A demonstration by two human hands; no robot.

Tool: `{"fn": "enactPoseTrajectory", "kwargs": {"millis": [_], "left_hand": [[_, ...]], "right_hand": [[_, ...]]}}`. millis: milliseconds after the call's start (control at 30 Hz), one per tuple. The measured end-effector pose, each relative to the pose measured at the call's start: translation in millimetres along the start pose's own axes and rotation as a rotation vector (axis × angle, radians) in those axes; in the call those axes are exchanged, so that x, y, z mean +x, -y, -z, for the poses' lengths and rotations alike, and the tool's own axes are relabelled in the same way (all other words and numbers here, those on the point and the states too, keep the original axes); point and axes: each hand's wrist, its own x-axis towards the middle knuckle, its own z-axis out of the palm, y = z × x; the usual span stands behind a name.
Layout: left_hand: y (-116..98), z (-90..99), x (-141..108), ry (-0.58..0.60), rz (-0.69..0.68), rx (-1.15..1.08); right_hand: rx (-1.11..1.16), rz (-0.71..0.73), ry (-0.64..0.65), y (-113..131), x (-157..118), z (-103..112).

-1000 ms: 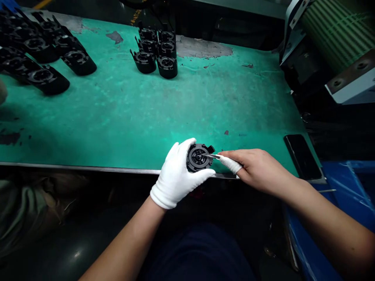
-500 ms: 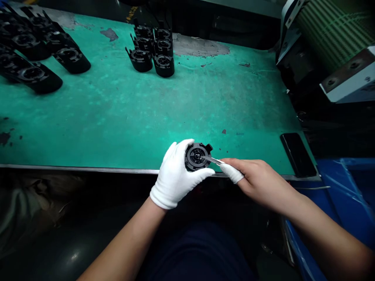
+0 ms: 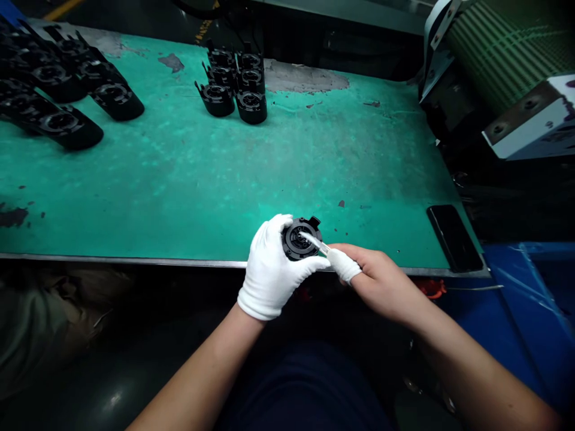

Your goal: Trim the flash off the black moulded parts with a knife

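Note:
My left hand (image 3: 274,263), in a white glove, is closed around a round black plastic part (image 3: 294,244) near the front edge of the bench. Rings and ribs show on the part's upper face, and a small tab sticks out at its far right. In my right hand (image 3: 363,266) is a knife (image 3: 313,240) with a slim, pale metal blade. Its tip lies over the middle of the black part. A white cover wraps the right thumb; the rest of that hand is bare. The knife's handle is hidden in my fingers.
A green-topped bench (image 3: 202,179) with worn patches carries several black cylindrical parts (image 3: 251,108) at the back and more black parts (image 3: 119,102) at far left. A black phone (image 3: 454,237) lies at the right edge. Beyond it stands a machine with a green ribbed belt (image 3: 507,54).
The knife has shifted left and its blade points more steeply up across the part. The part has turned slightly counterclockwise in my left hand. The camera view has moved a little.

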Motion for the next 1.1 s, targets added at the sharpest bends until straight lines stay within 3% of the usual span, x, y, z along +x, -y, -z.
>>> {"fn": "enactPoseTrajectory", "kwargs": {"millis": [100, 167, 267, 333, 400, 500, 633, 733, 1100], "left_hand": [[-6, -2.5, -19, -0.094, 0.008, 0.030], [-18, -2.6, -39, -0.074, 0.036, 0.047], [-39, -0.3, -66, 0.029, 0.080, 0.093], [-47, 3.2, -73, 0.068, 0.102, 0.082], [-45, 8.4, -65, 0.056, 0.088, 0.034], [-28, 18.2, -34, 0.052, 0.016, -0.011], [-2, 26.8, 6, 0.226, -0.027, -0.030], [4, 26.9, 18, 0.300, -0.034, -0.044], [1, 23.1, 14, 0.249, -0.014, -0.084]], "right_hand": [[0.199, -0.048, -0.167, -5, 14, -23], [0.226, -0.053, -0.252, -8, 29, -30], [0.139, 0.004, -0.313, -11, 48, -17], [0.035, 0.069, -0.274, -11, 49, 2], [-0.098, 0.118, -0.199, -11, 39, 20], [-0.335, 0.123, -0.092, -12, 17, 31], [-0.584, 0.130, -0.084, -17, 0, 22], [-0.708, 0.136, -0.108, -19, -2, 16], [-0.562, 0.128, 0.006, -9, -10, 13]]}}
